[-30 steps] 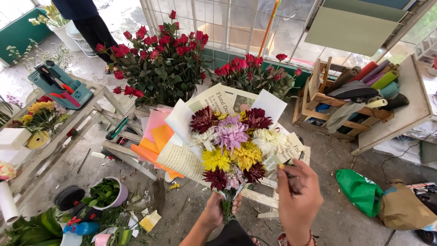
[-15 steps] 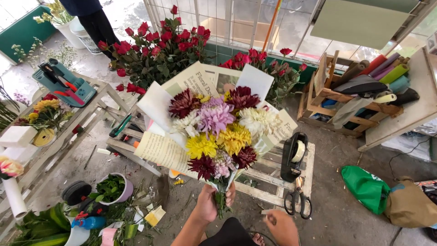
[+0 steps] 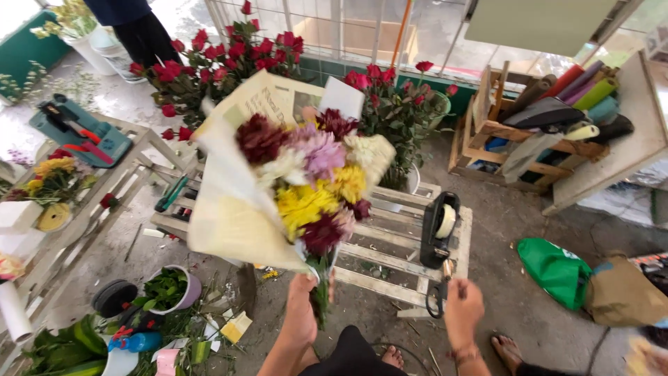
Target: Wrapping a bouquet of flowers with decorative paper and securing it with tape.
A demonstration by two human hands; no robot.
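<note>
My left hand point(image 3: 302, 304) grips the stems of a mixed bouquet point(image 3: 313, 182) of yellow, purple, white and dark red flowers, lifted above a white slatted pallet table point(image 3: 390, 247). Cream paper and newspaper wrapping point(image 3: 233, 209) is folded round the bouquet's left side. My right hand point(image 3: 464, 308) touches the handles of black scissors point(image 3: 438, 296) at the pallet's near right corner. A black tape dispenser point(image 3: 438, 230) stands just beyond the scissors.
Buckets of red roses point(image 3: 223, 63) stand behind the pallet. A wooden rack with rolls of paper point(image 3: 550, 111) is at the right, a green bag point(image 3: 557, 268) on the floor. A bench with a teal tool point(image 3: 80, 132) runs along the left. A person's legs point(image 3: 132, 28) show at the far left.
The bouquet has tilted and swung left, with the wrapping folded up around it. My right hand has come up from the bottom edge onto the scissors.
</note>
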